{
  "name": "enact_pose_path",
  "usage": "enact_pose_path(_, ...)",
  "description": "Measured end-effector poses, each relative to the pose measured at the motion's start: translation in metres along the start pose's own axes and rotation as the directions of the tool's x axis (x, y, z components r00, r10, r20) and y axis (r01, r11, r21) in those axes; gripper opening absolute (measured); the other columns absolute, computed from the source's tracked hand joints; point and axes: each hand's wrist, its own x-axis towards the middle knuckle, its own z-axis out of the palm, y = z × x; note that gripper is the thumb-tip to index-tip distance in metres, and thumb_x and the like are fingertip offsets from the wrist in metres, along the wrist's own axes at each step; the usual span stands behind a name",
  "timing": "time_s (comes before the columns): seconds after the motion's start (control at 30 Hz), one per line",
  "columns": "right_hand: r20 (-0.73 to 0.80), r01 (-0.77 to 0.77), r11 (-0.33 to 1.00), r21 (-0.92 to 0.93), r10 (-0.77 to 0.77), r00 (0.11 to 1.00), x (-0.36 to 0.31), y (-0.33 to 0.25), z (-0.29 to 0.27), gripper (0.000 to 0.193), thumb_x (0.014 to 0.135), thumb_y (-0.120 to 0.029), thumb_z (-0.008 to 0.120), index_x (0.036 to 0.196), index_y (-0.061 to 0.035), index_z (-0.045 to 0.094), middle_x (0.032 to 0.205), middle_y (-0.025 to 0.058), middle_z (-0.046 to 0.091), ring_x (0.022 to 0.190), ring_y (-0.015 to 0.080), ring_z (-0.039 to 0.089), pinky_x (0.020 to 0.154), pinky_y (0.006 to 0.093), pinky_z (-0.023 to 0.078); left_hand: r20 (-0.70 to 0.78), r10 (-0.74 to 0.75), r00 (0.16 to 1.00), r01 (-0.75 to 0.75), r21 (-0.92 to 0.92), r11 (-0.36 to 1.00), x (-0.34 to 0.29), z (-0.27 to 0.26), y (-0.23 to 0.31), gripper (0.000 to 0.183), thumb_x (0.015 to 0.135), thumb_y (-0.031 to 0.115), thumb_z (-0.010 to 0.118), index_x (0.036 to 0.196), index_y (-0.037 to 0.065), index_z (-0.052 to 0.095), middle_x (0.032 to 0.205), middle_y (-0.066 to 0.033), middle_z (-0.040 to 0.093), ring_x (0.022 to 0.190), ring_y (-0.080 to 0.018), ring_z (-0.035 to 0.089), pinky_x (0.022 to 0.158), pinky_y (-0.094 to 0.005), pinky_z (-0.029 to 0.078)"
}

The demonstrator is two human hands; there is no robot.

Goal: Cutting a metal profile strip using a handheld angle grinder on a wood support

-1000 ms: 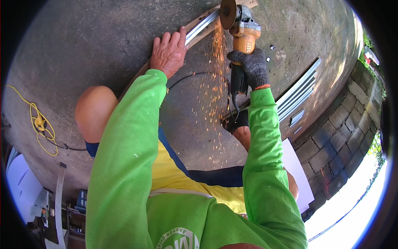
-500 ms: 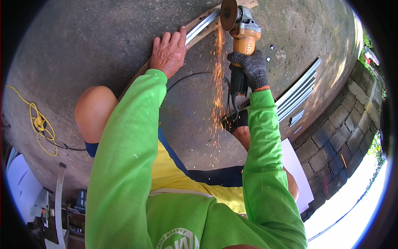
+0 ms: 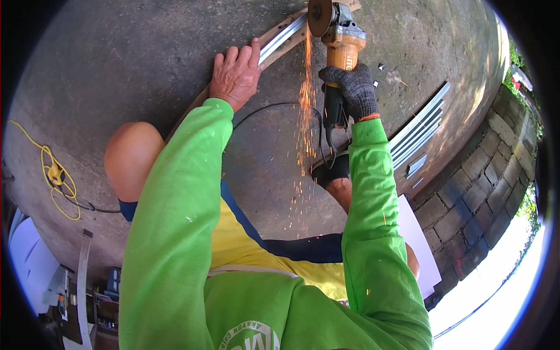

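Note:
My right hand point(image 3: 353, 91), in a dark knitted glove with an orange cuff, grips an orange and black angle grinder point(image 3: 343, 53) around its body. The grinder's disc point(image 3: 320, 16) meets the far end of a shiny metal channel point(image 3: 284, 39), and orange sparks stream from there toward me. The channel lies along a wooden plank point(image 3: 300, 38) on the ground. Bare, my left hand point(image 3: 236, 74) holds the near end of the channel against the plank, index finger stretched along it; its thumb is hidden.
Several metal channels point(image 3: 417, 131) lie on the concrete floor at right, beside a block wall point(image 3: 466, 198). The grinder's black cord point(image 3: 262, 107) loops between my arms. A yellow extension cord point(image 3: 56, 175) lies at left. Small metal offcuts point(image 3: 376, 84) sit near the glove.
My right hand and the grinder have shifted very slightly left and toward the far edge. Sparks still stream from the disc; my left hand stays on the channel.

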Motion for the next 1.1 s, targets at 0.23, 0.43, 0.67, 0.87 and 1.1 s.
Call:
enact_pose_path(0.23, 0.021, -0.050, 0.997, 0.052, 0.048, 0.999, -0.003, -0.010, 0.002, 0.039, 0.069, -0.017, 0.087, 0.094, 0.0047, 0.067, 0.076, 0.0116, 0.069, 0.059, 0.0226, 0.069, 0.055, 0.0338, 0.057, 0.002, 0.002, 1.000, -0.002, 0.014, 1.000, -0.001, 0.001, -0.002, 0.067, 0.091, 0.031, 0.067, 0.148, 0.003, 0.046, 0.100, -0.0058, 0.050, 0.094, -0.0238, 0.050, 0.078, -0.0397, 0.039)
enact_pose_path(0.43, 0.014, -0.024, 1.000, 0.016, 0.024, 1.000, 0.008, -0.012, 0.003, 0.039, 0.070, -0.014, 0.086, 0.098, 0.0042, 0.067, 0.077, 0.0116, 0.069, 0.059, 0.0220, 0.068, 0.055, 0.0333, 0.057, 0.000, 0.004, 1.000, -0.004, 0.005, 1.000, -0.001, 0.001, -0.002, 0.066, 0.092, 0.030, 0.067, 0.148, 0.003, 0.046, 0.100, -0.0056, 0.050, 0.094, -0.0235, 0.050, 0.078, -0.0400, 0.039)
enact_pose_path(0.67, -0.020, -0.057, 0.995, 0.080, 0.059, 0.998, 0.004, -0.010, 0.007, 0.040, 0.066, -0.020, 0.088, 0.092, 0.0055, 0.070, 0.077, 0.0145, 0.071, 0.059, 0.0223, 0.069, 0.053, 0.0339, 0.057, 0.009, 0.000, 1.000, 0.000, -0.006, 1.000, -0.001, 0.000, -0.001, 0.066, 0.092, 0.030, 0.067, 0.148, 0.003, 0.046, 0.100, -0.0056, 0.050, 0.094, -0.0234, 0.050, 0.079, -0.0394, 0.040)
enact_pose_path(0.87, 0.007, -0.052, 0.995, 0.086, 0.052, 0.999, -0.006, -0.010, 0.006, 0.038, 0.069, -0.019, 0.087, 0.089, 0.0071, 0.068, 0.071, 0.0133, 0.070, 0.057, 0.0224, 0.070, 0.051, 0.0331, 0.056, 0.015, -0.005, 1.000, 0.005, -0.013, 1.000, -0.002, 0.000, -0.002, 0.067, 0.091, 0.030, 0.068, 0.149, 0.003, 0.045, 0.100, -0.0054, 0.050, 0.095, -0.0231, 0.050, 0.080, -0.0390, 0.040)
enact_pose_path(1.1, -0.035, -0.013, 0.999, 0.043, 0.014, 0.999, -0.012, -0.003, 0.006, 0.037, 0.070, -0.018, 0.086, 0.089, 0.0079, 0.068, 0.071, 0.0139, 0.070, 0.057, 0.0228, 0.070, 0.051, 0.0330, 0.056, 0.007, -0.003, 1.000, 0.003, -0.009, 1.000, 0.000, 0.001, -0.001, 0.067, 0.091, 0.029, 0.068, 0.148, 0.003, 0.046, 0.100, -0.0055, 0.049, 0.095, -0.0232, 0.050, 0.079, -0.0392, 0.040)
